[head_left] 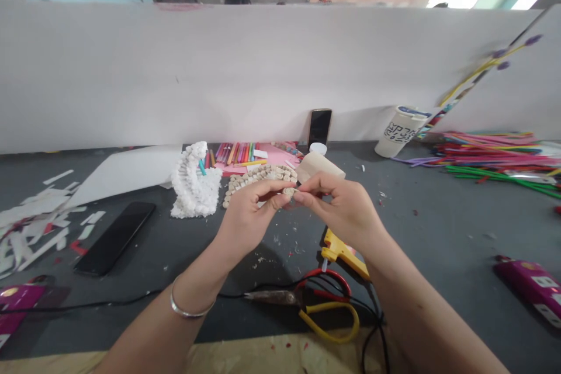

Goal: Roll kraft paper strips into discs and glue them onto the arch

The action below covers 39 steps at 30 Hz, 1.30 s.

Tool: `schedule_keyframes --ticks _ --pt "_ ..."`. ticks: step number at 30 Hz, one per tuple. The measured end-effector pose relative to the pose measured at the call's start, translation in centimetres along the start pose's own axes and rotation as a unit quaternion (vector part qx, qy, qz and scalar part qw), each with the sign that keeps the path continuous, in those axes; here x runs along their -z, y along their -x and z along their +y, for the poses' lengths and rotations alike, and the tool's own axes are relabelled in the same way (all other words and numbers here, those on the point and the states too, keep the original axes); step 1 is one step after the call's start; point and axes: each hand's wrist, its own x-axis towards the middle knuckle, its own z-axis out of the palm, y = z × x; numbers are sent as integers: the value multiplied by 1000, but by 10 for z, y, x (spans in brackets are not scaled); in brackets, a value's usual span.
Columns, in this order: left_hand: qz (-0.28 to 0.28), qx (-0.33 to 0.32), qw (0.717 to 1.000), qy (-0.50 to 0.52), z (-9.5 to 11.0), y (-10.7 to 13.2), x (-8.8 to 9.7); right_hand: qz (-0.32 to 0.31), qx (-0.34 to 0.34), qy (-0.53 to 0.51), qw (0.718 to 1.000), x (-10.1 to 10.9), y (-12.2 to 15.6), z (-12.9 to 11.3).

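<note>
Between the fingertips of my left hand (pixel 249 210) and my right hand (pixel 339 204) is a small beige rolled coil (pixel 289 191), pinched from both sides. Its material looks like paper or card, though the fingers cover part of it. Just behind my hands lies a piece made of many similar beige coils (pixel 239 181), partly hidden by my left hand. A beige cardboard tube (pixel 322 166) rests behind my right fingers. Left of my left hand stands a white, rough-textured shape (pixel 195 184). Below my right hand lies a yellow glue gun (pixel 344 252).
Scissors (pixel 280 298) with red and yellow handles and a black cable lie in front. A dark phone (pixel 116 238), paper strips (pixel 33 222), coloured pens (pixel 239 153), an upright phone (pixel 319 127), a white cup (pixel 398 134) and pipe cleaners (pixel 495 152) surround the work area.
</note>
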Motion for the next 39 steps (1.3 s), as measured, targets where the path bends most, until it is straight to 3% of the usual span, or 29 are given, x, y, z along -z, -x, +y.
schedule_keyframes --ticks 9,17,26,30,39 --pt "24 39 998 49 -2 0 -5 2 47 18 999 -2 4 -2" --pt "-1 39 999 19 0 -1 0 -2 6 37 999 3 3 -2" --pt "-11 43 993 107 -6 -1 -4 -38 12 26 999 7 3 -5" --pt "-9 62 988 142 -8 0 -7 -26 11 16 999 5 3 -4" --pt "12 30 999 6 4 6 -6 12 17 39 999 1 2 -2"
